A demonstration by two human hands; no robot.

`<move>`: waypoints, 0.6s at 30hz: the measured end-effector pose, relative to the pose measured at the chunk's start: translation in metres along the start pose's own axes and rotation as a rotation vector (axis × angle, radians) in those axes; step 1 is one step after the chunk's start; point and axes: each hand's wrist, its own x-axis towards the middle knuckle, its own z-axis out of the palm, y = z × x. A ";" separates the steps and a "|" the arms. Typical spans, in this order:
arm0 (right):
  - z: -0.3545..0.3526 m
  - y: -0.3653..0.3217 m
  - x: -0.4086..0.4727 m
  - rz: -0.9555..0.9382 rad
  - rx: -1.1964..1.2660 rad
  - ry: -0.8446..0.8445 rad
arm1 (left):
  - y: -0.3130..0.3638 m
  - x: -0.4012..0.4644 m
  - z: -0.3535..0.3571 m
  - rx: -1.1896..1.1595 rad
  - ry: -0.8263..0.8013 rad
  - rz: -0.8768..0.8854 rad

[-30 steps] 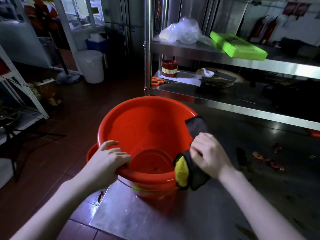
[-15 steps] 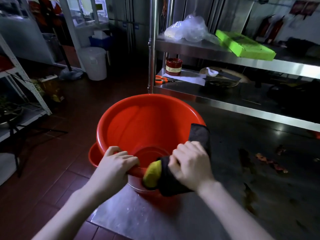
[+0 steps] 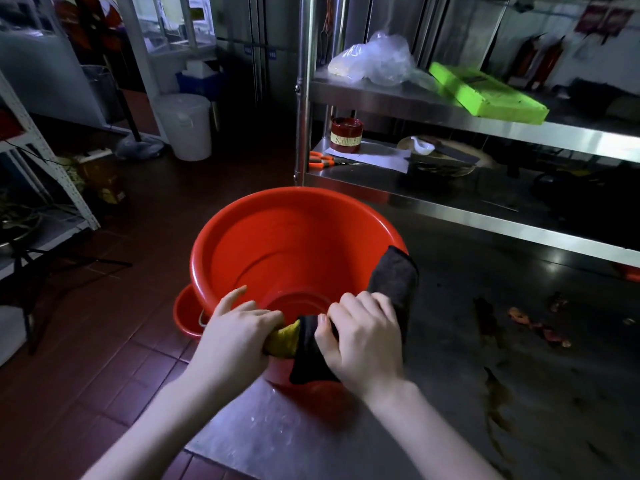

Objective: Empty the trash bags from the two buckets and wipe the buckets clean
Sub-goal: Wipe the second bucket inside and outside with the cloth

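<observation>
Red bucket [image 3: 294,237] empty — both hands' fingers curled on near rim, right hand [image 3: 363,337] clamping cloth [image 3: 394,282].

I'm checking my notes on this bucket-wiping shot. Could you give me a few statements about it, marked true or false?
1. The right hand grips a dark cloth on the red bucket rim. True.
2. A trash bag lines the bucket. False: its inside is bare.
3. The left hand holds the near rim. True.
4. The bucket stands on the floor. False: it stands on a steel table.
5. Orange scissors lie on the lower shelf. True.
6. The green box lies on the lower shelf. False: it is on the upper one.
</observation>
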 end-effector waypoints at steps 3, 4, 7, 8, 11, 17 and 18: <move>-0.009 0.039 0.008 -0.158 0.019 -0.063 | -0.035 -0.006 -0.002 -0.040 0.022 0.083; -0.010 0.061 0.015 -0.188 0.036 -0.102 | -0.048 -0.008 -0.007 -0.047 0.018 0.118; -0.012 0.114 0.039 -0.104 0.156 -0.197 | -0.082 -0.004 -0.019 -0.068 -0.015 0.113; -0.010 0.121 0.044 -0.041 0.203 -0.197 | -0.089 -0.001 -0.020 -0.065 -0.034 0.084; 0.002 0.107 0.041 0.140 0.255 -0.095 | -0.092 0.004 -0.022 0.018 -0.074 -0.031; 0.003 0.014 0.001 0.147 0.071 0.045 | -0.002 -0.010 -0.003 0.103 -0.021 0.057; 0.001 0.000 -0.006 0.075 0.042 0.024 | 0.005 -0.011 0.002 0.090 0.015 0.053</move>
